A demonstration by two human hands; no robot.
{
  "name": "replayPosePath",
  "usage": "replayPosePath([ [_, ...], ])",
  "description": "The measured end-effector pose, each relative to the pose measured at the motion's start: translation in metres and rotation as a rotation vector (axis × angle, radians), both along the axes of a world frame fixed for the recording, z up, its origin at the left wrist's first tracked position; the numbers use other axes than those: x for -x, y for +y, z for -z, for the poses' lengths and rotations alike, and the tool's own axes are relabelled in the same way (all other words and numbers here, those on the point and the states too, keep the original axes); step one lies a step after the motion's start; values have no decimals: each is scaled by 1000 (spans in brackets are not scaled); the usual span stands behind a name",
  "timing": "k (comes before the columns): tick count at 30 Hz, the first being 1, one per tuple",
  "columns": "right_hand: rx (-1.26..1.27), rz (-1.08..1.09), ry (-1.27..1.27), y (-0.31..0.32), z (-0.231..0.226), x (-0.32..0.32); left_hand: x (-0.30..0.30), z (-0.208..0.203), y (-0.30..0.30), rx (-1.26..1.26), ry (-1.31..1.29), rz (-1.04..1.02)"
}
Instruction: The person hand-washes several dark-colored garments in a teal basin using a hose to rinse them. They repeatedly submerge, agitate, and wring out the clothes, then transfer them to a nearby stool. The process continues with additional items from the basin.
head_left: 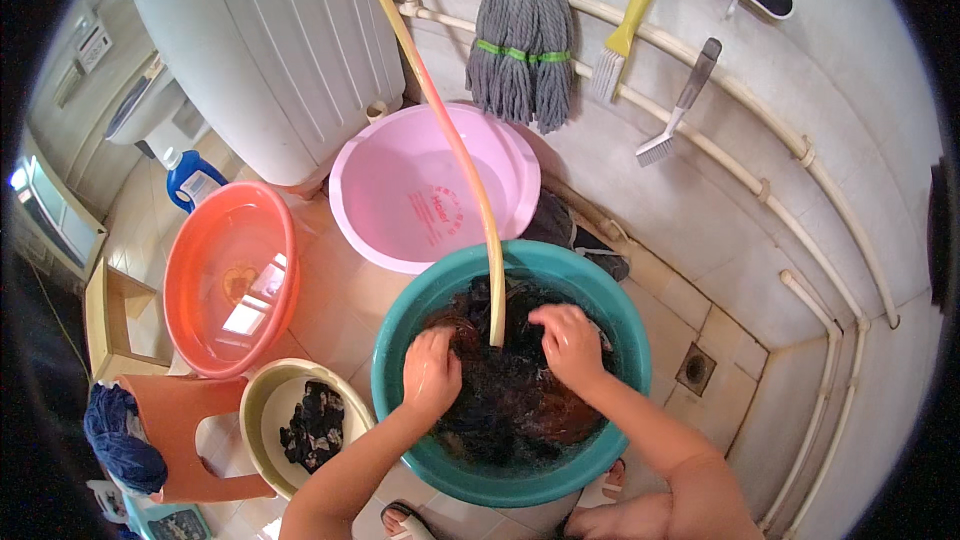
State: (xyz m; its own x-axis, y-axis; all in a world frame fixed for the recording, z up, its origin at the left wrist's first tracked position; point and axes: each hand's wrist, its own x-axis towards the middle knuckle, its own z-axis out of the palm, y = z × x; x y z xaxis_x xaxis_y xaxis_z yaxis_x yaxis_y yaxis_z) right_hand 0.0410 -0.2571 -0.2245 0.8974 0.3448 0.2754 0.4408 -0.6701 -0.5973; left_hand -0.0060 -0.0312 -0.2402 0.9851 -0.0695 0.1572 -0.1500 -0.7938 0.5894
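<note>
A teal basin (388, 410) stands before me, filled with water and dark laundry (500, 410), partly black and partly reddish brown. At the left of the basin, my left hand (434, 372) is closed with curled fingers on the dark cloth. My right hand (570, 345) is likewise curled on the cloth at the other side; the fingertips of both hands are partly hidden. Between them hangs the end of a yellowish hose (497, 300), which comes down from above into the basin.
A pink basin (375, 170) lies behind, beside a white ribbed appliance (270, 40). An orange basin (180, 280) of water, a beige basin (255, 400) with dark cloth and an orange stool (190, 430) stand left. A mop (520, 50) and brushes (685, 100) hang by wall pipes. A floor drain (696, 370) is right.
</note>
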Motion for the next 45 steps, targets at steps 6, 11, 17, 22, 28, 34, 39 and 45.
replayPosePath([
  [6, 474, -55, 275, 17, 56, -20, -20, 36, -3, -416, 231, 125],
  [11, 828, -429, 257, -1, 51, 17, -13, 53, -1, -466, 454, 169],
  [17, 946, -537, 283, 6, 82, 17, -6, 81, 0, -534, 528, 207],
  [22, 904, -446, 441, 16, 140, -11, -15, 94, -7, -656, 732, 302],
  [28, 688, -339, 446, 9, 129, -23, 1, 48, -11, -431, 694, 208],
  [34, 469, -511, 136, -3, 59, 10, 19, 4, 4, -48, 728, -11],
  [39, 411, -695, 137, -1, 29, 41, -4, 30, -2, 63, 189, -232],
  [45, 308, -793, 99, -5, 12, 66, -33, 54, -20, -104, 289, -161],
])
